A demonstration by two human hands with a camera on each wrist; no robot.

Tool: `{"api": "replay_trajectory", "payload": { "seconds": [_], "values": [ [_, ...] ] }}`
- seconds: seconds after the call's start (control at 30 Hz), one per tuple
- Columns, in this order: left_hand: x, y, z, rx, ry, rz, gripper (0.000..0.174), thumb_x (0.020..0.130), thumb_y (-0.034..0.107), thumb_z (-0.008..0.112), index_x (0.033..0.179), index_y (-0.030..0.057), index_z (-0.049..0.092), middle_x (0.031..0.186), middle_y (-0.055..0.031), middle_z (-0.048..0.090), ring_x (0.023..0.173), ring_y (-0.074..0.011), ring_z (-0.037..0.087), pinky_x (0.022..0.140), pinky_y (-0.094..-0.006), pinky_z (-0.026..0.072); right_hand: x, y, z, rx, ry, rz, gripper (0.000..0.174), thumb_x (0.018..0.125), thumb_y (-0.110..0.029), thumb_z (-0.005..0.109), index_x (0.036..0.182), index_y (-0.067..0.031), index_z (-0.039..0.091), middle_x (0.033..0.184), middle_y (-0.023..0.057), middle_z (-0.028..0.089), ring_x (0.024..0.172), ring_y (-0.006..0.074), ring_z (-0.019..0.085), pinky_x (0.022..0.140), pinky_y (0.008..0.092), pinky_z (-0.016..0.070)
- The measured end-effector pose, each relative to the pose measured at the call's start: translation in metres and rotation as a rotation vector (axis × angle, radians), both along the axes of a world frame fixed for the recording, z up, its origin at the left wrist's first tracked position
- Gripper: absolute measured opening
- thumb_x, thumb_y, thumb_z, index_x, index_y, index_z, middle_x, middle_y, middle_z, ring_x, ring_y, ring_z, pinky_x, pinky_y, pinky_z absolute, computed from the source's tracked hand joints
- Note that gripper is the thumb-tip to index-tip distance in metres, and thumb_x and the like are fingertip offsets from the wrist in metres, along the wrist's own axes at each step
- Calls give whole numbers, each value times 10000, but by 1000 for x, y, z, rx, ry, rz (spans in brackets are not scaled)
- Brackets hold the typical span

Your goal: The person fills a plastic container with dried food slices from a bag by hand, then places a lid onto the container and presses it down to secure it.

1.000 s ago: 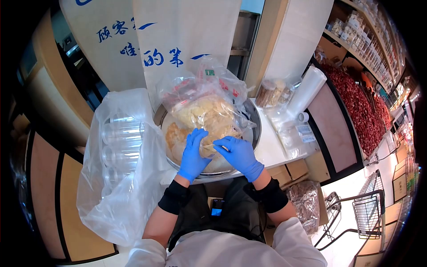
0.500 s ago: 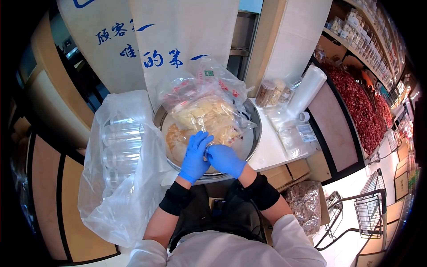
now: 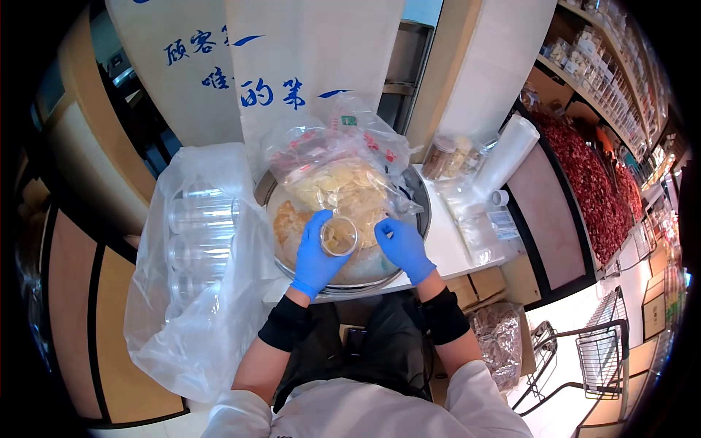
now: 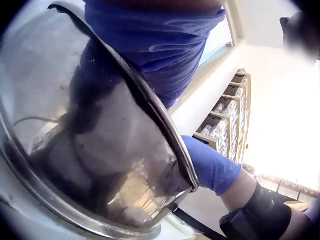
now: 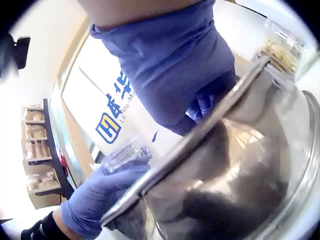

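My blue-gloved left hand holds a clear plastic jar over a wide steel basin, its round mouth facing the head camera. Pale yellowish pieces show inside the jar. To its right, apart from it, my gloved right hand has curled fingers, with nothing visible between them. In the right wrist view, its fingertips are partly hidden behind the basin rim. Behind both hands, a clear plastic bag lies in the basin with pale thin slices in it. Orange-brown pieces lie at the basin's left.
A large plastic sack of clear jars stands at left. Filled jars, a white plastic roll and flat clear bags occupy the counter at right. A wire shopping cart stands on the floor.
My right hand pinched a pale slice beside the jar, moved to the jar's mouth, then drew back right with no slice showing. The jar in my left hand now faces upward in plain view.
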State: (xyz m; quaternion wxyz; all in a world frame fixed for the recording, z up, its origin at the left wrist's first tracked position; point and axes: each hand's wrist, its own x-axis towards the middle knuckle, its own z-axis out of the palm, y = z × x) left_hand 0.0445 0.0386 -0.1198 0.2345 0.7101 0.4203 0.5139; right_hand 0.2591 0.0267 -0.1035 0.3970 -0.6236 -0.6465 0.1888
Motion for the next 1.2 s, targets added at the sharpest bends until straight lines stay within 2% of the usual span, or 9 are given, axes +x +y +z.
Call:
{"api": "replay_trajectory", "payload": {
  "seconds": [0.17, 0.3, 0.37, 0.47, 0.6, 0.87, 1.0, 1.07, 1.2],
  "values": [
    [-1, -2, 0, 85, 57, 5, 760, 687, 210, 883, 1321, 59, 490, 1307, -160, 541, 1217, -340, 541, 1020, -407, 460, 1, 15, -40, -174, -495, -5, 262, 848, -300, 689, 975, -73, 661, 972, 163, 691, 907, 348, 671, 770, 455, 539],
    [0, -4, 1, 85, 88, 2, 761, 690, 218, 882, 1323, 56, 493, 1300, -163, 546, 1207, -340, 545, 1016, -407, 461, -7, 13, -36, -209, -522, -30, 334, 827, -344, 713, 1021, -78, 652, 1007, 145, 681, 955, 329, 668, 784, 450, 540],
    [1, -2, -1, 34, 71, -2, 825, 664, 233, 896, 1354, 56, 480, 1303, -152, 559, 1209, -321, 557, 1019, -398, 460, -10, 15, -34, -217, -533, -28, 446, 806, -381, 717, 1133, -87, 644, 1149, 165, 641, 999, 353, 661, 828, 457, 540],
    [1, -2, -1, 50, 92, 8, 819, 672, 244, 892, 1354, 54, 480, 1305, -148, 560, 1204, -320, 562, 1012, -396, 465, -22, 26, -27, -368, -581, -98, 492, 785, -383, 731, 1164, -86, 632, 1241, 184, 581, 1034, 360, 649, 855, 464, 535],
    [1, -3, -1, 54, 110, 16, 812, 680, 253, 888, 1355, 54, 482, 1306, -148, 560, 1206, -320, 561, 1013, -398, 464, -22, 36, -36, -344, -573, -53, 514, 774, -371, 737, 1187, -88, 620, 1281, 200, 543, 1034, 368, 648, 869, 459, 534],
    [0, -5, 2, 41, 150, 15, 800, 690, 248, 879, 1357, 55, 481, 1305, -158, 557, 1202, -323, 564, 1016, -400, 460, -20, 39, -52, -139, -520, -72, 262, 844, -273, 676, 1032, -91, 664, 1010, 136, 698, 953, 338, 675, 807, 454, 535],
    [0, -5, 3, 34, 119, 4, 803, 686, 243, 879, 1361, 67, 480, 1307, -165, 552, 1206, -335, 556, 1018, -408, 459, -11, 33, -51, -113, -438, -58, 197, 838, -235, 657, 978, -95, 646, 996, 147, 670, 934, 332, 670, 767, 456, 529],
    [-1, -5, 4, 48, 134, -5, 799, 685, 238, 878, 1360, 77, 482, 1312, -165, 549, 1206, -345, 550, 1018, -417, 459, 0, 32, -57, 35, -335, -13, 210, 840, -249, 685, 982, -99, 646, 954, 139, 661, 892, 331, 667, 752, 443, 525],
    [-1, -6, 3, 44, 146, 2, 792, 688, 236, 877, 1358, 85, 484, 1315, -159, 549, 1203, -343, 549, 1020, -420, 457, 19, 3, -4, 19, -188, -85, 204, 864, -287, 699, 944, -101, 671, 867, 130, 647, 815, 323, 659, 717, 420, 518]
  ]
}}
